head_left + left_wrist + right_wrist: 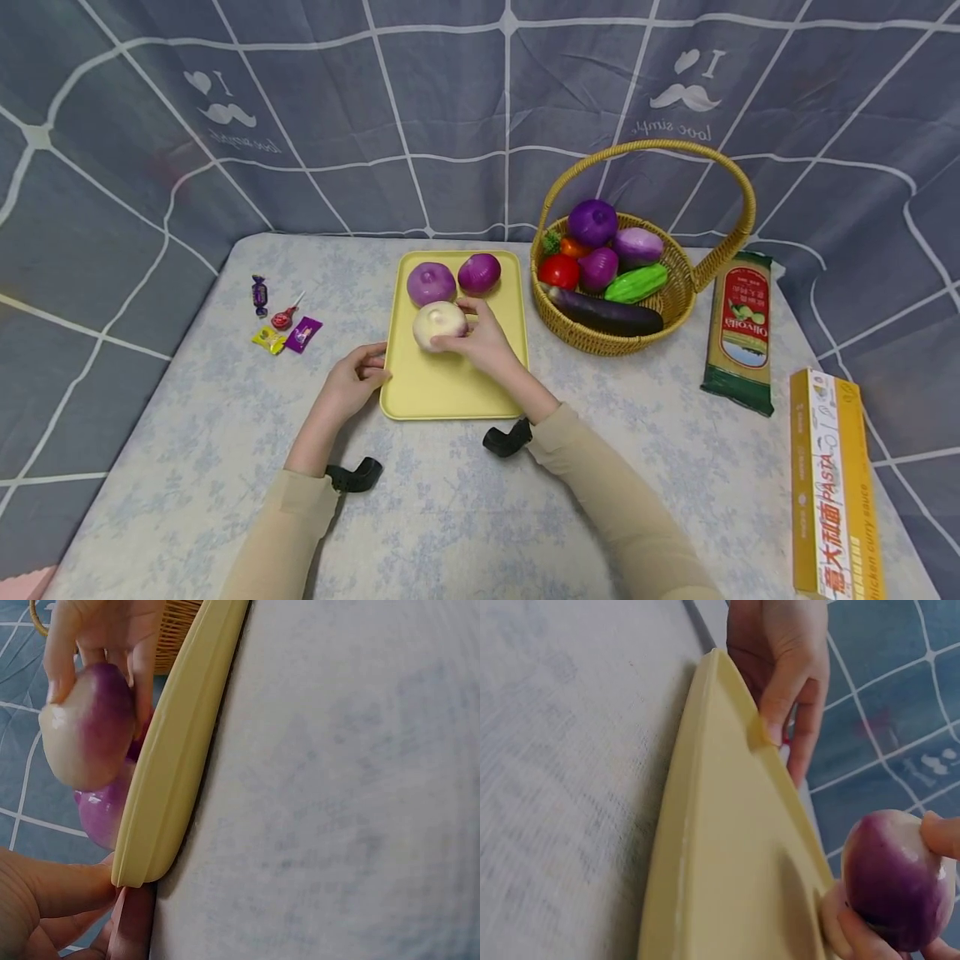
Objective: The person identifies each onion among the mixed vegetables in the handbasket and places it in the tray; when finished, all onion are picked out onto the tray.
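Note:
My right hand (486, 340) holds a purple-and-white turnip (435, 323) between thumb and fingers, above the yellow tray (450, 392). In the right wrist view, the turnip (892, 874) shows its purple side and stays apart from the tray floor. My left hand (354, 383) pinches the tray's left rim; in the left wrist view its thumb lies over the rim and fingers go underneath. A pale purple round vegetable (431, 284) and a darker purple onion (479, 273) lie at the tray's far end.
To the tray's right stands a wicker basket (577, 337) of vegetables with a tall handle. Beyond it lie a green pasta packet (744, 325) and a pasta box (836, 492). Several wrapped sweets, including a purple one (303, 334), are on the left.

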### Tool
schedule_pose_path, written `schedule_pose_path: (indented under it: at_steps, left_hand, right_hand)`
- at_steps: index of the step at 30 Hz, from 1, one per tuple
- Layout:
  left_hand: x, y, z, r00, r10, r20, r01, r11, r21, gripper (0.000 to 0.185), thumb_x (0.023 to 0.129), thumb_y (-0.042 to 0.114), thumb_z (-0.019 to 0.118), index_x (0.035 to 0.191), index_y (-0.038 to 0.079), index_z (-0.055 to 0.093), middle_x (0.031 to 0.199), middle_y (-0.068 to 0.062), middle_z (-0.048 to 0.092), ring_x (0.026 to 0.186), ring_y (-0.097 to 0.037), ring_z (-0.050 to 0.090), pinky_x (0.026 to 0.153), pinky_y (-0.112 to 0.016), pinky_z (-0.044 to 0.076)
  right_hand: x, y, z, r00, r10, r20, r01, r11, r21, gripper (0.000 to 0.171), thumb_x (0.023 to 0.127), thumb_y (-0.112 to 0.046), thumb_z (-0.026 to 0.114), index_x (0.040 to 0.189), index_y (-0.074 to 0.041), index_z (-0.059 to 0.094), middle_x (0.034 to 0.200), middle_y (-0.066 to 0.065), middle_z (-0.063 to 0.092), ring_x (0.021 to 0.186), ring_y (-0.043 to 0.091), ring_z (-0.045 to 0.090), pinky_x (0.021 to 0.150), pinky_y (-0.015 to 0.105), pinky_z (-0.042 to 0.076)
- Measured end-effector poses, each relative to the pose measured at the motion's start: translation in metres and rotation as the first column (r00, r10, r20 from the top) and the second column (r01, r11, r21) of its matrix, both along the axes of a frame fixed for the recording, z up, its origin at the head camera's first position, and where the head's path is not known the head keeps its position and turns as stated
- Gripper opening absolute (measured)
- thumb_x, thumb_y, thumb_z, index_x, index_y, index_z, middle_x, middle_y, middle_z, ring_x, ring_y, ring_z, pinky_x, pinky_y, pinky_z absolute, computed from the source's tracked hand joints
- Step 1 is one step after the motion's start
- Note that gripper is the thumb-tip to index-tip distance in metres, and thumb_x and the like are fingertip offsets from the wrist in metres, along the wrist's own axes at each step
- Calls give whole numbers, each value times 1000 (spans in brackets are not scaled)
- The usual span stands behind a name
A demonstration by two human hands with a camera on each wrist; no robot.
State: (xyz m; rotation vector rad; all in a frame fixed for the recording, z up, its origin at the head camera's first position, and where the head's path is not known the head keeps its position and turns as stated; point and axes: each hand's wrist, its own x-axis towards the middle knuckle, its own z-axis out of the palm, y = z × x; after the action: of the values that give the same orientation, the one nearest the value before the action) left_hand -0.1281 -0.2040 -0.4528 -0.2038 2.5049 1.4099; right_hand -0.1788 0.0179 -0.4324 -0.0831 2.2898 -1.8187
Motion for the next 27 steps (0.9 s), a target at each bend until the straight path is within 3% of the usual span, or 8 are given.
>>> schedule_pose_path:
  at_steps: [18,27]
  left_hand:
    - [0,-1,1,1000,-5,-6,5,1000,6,50,98,7,58,146,2,45,121,-21,59,101,-24,57,75,-21,47]
    - [0,0,2,1000,1,3,-1,1000,14,50,98,7,58,146,3,45,121,-21,58,101,-24,57,74,-19,47]
  right_hand:
    - [-4,-15,-14,1000,-11,11,9,990,142,76,75,-17,87,139,-10,48,140,9,55,113,25,58,91,35,49]
    - [-3,-16,-13,1000,20,-10,-18,990,139,83,74,-16,86,143,-3,42,139,15,52,118,29,56,100,40,47]
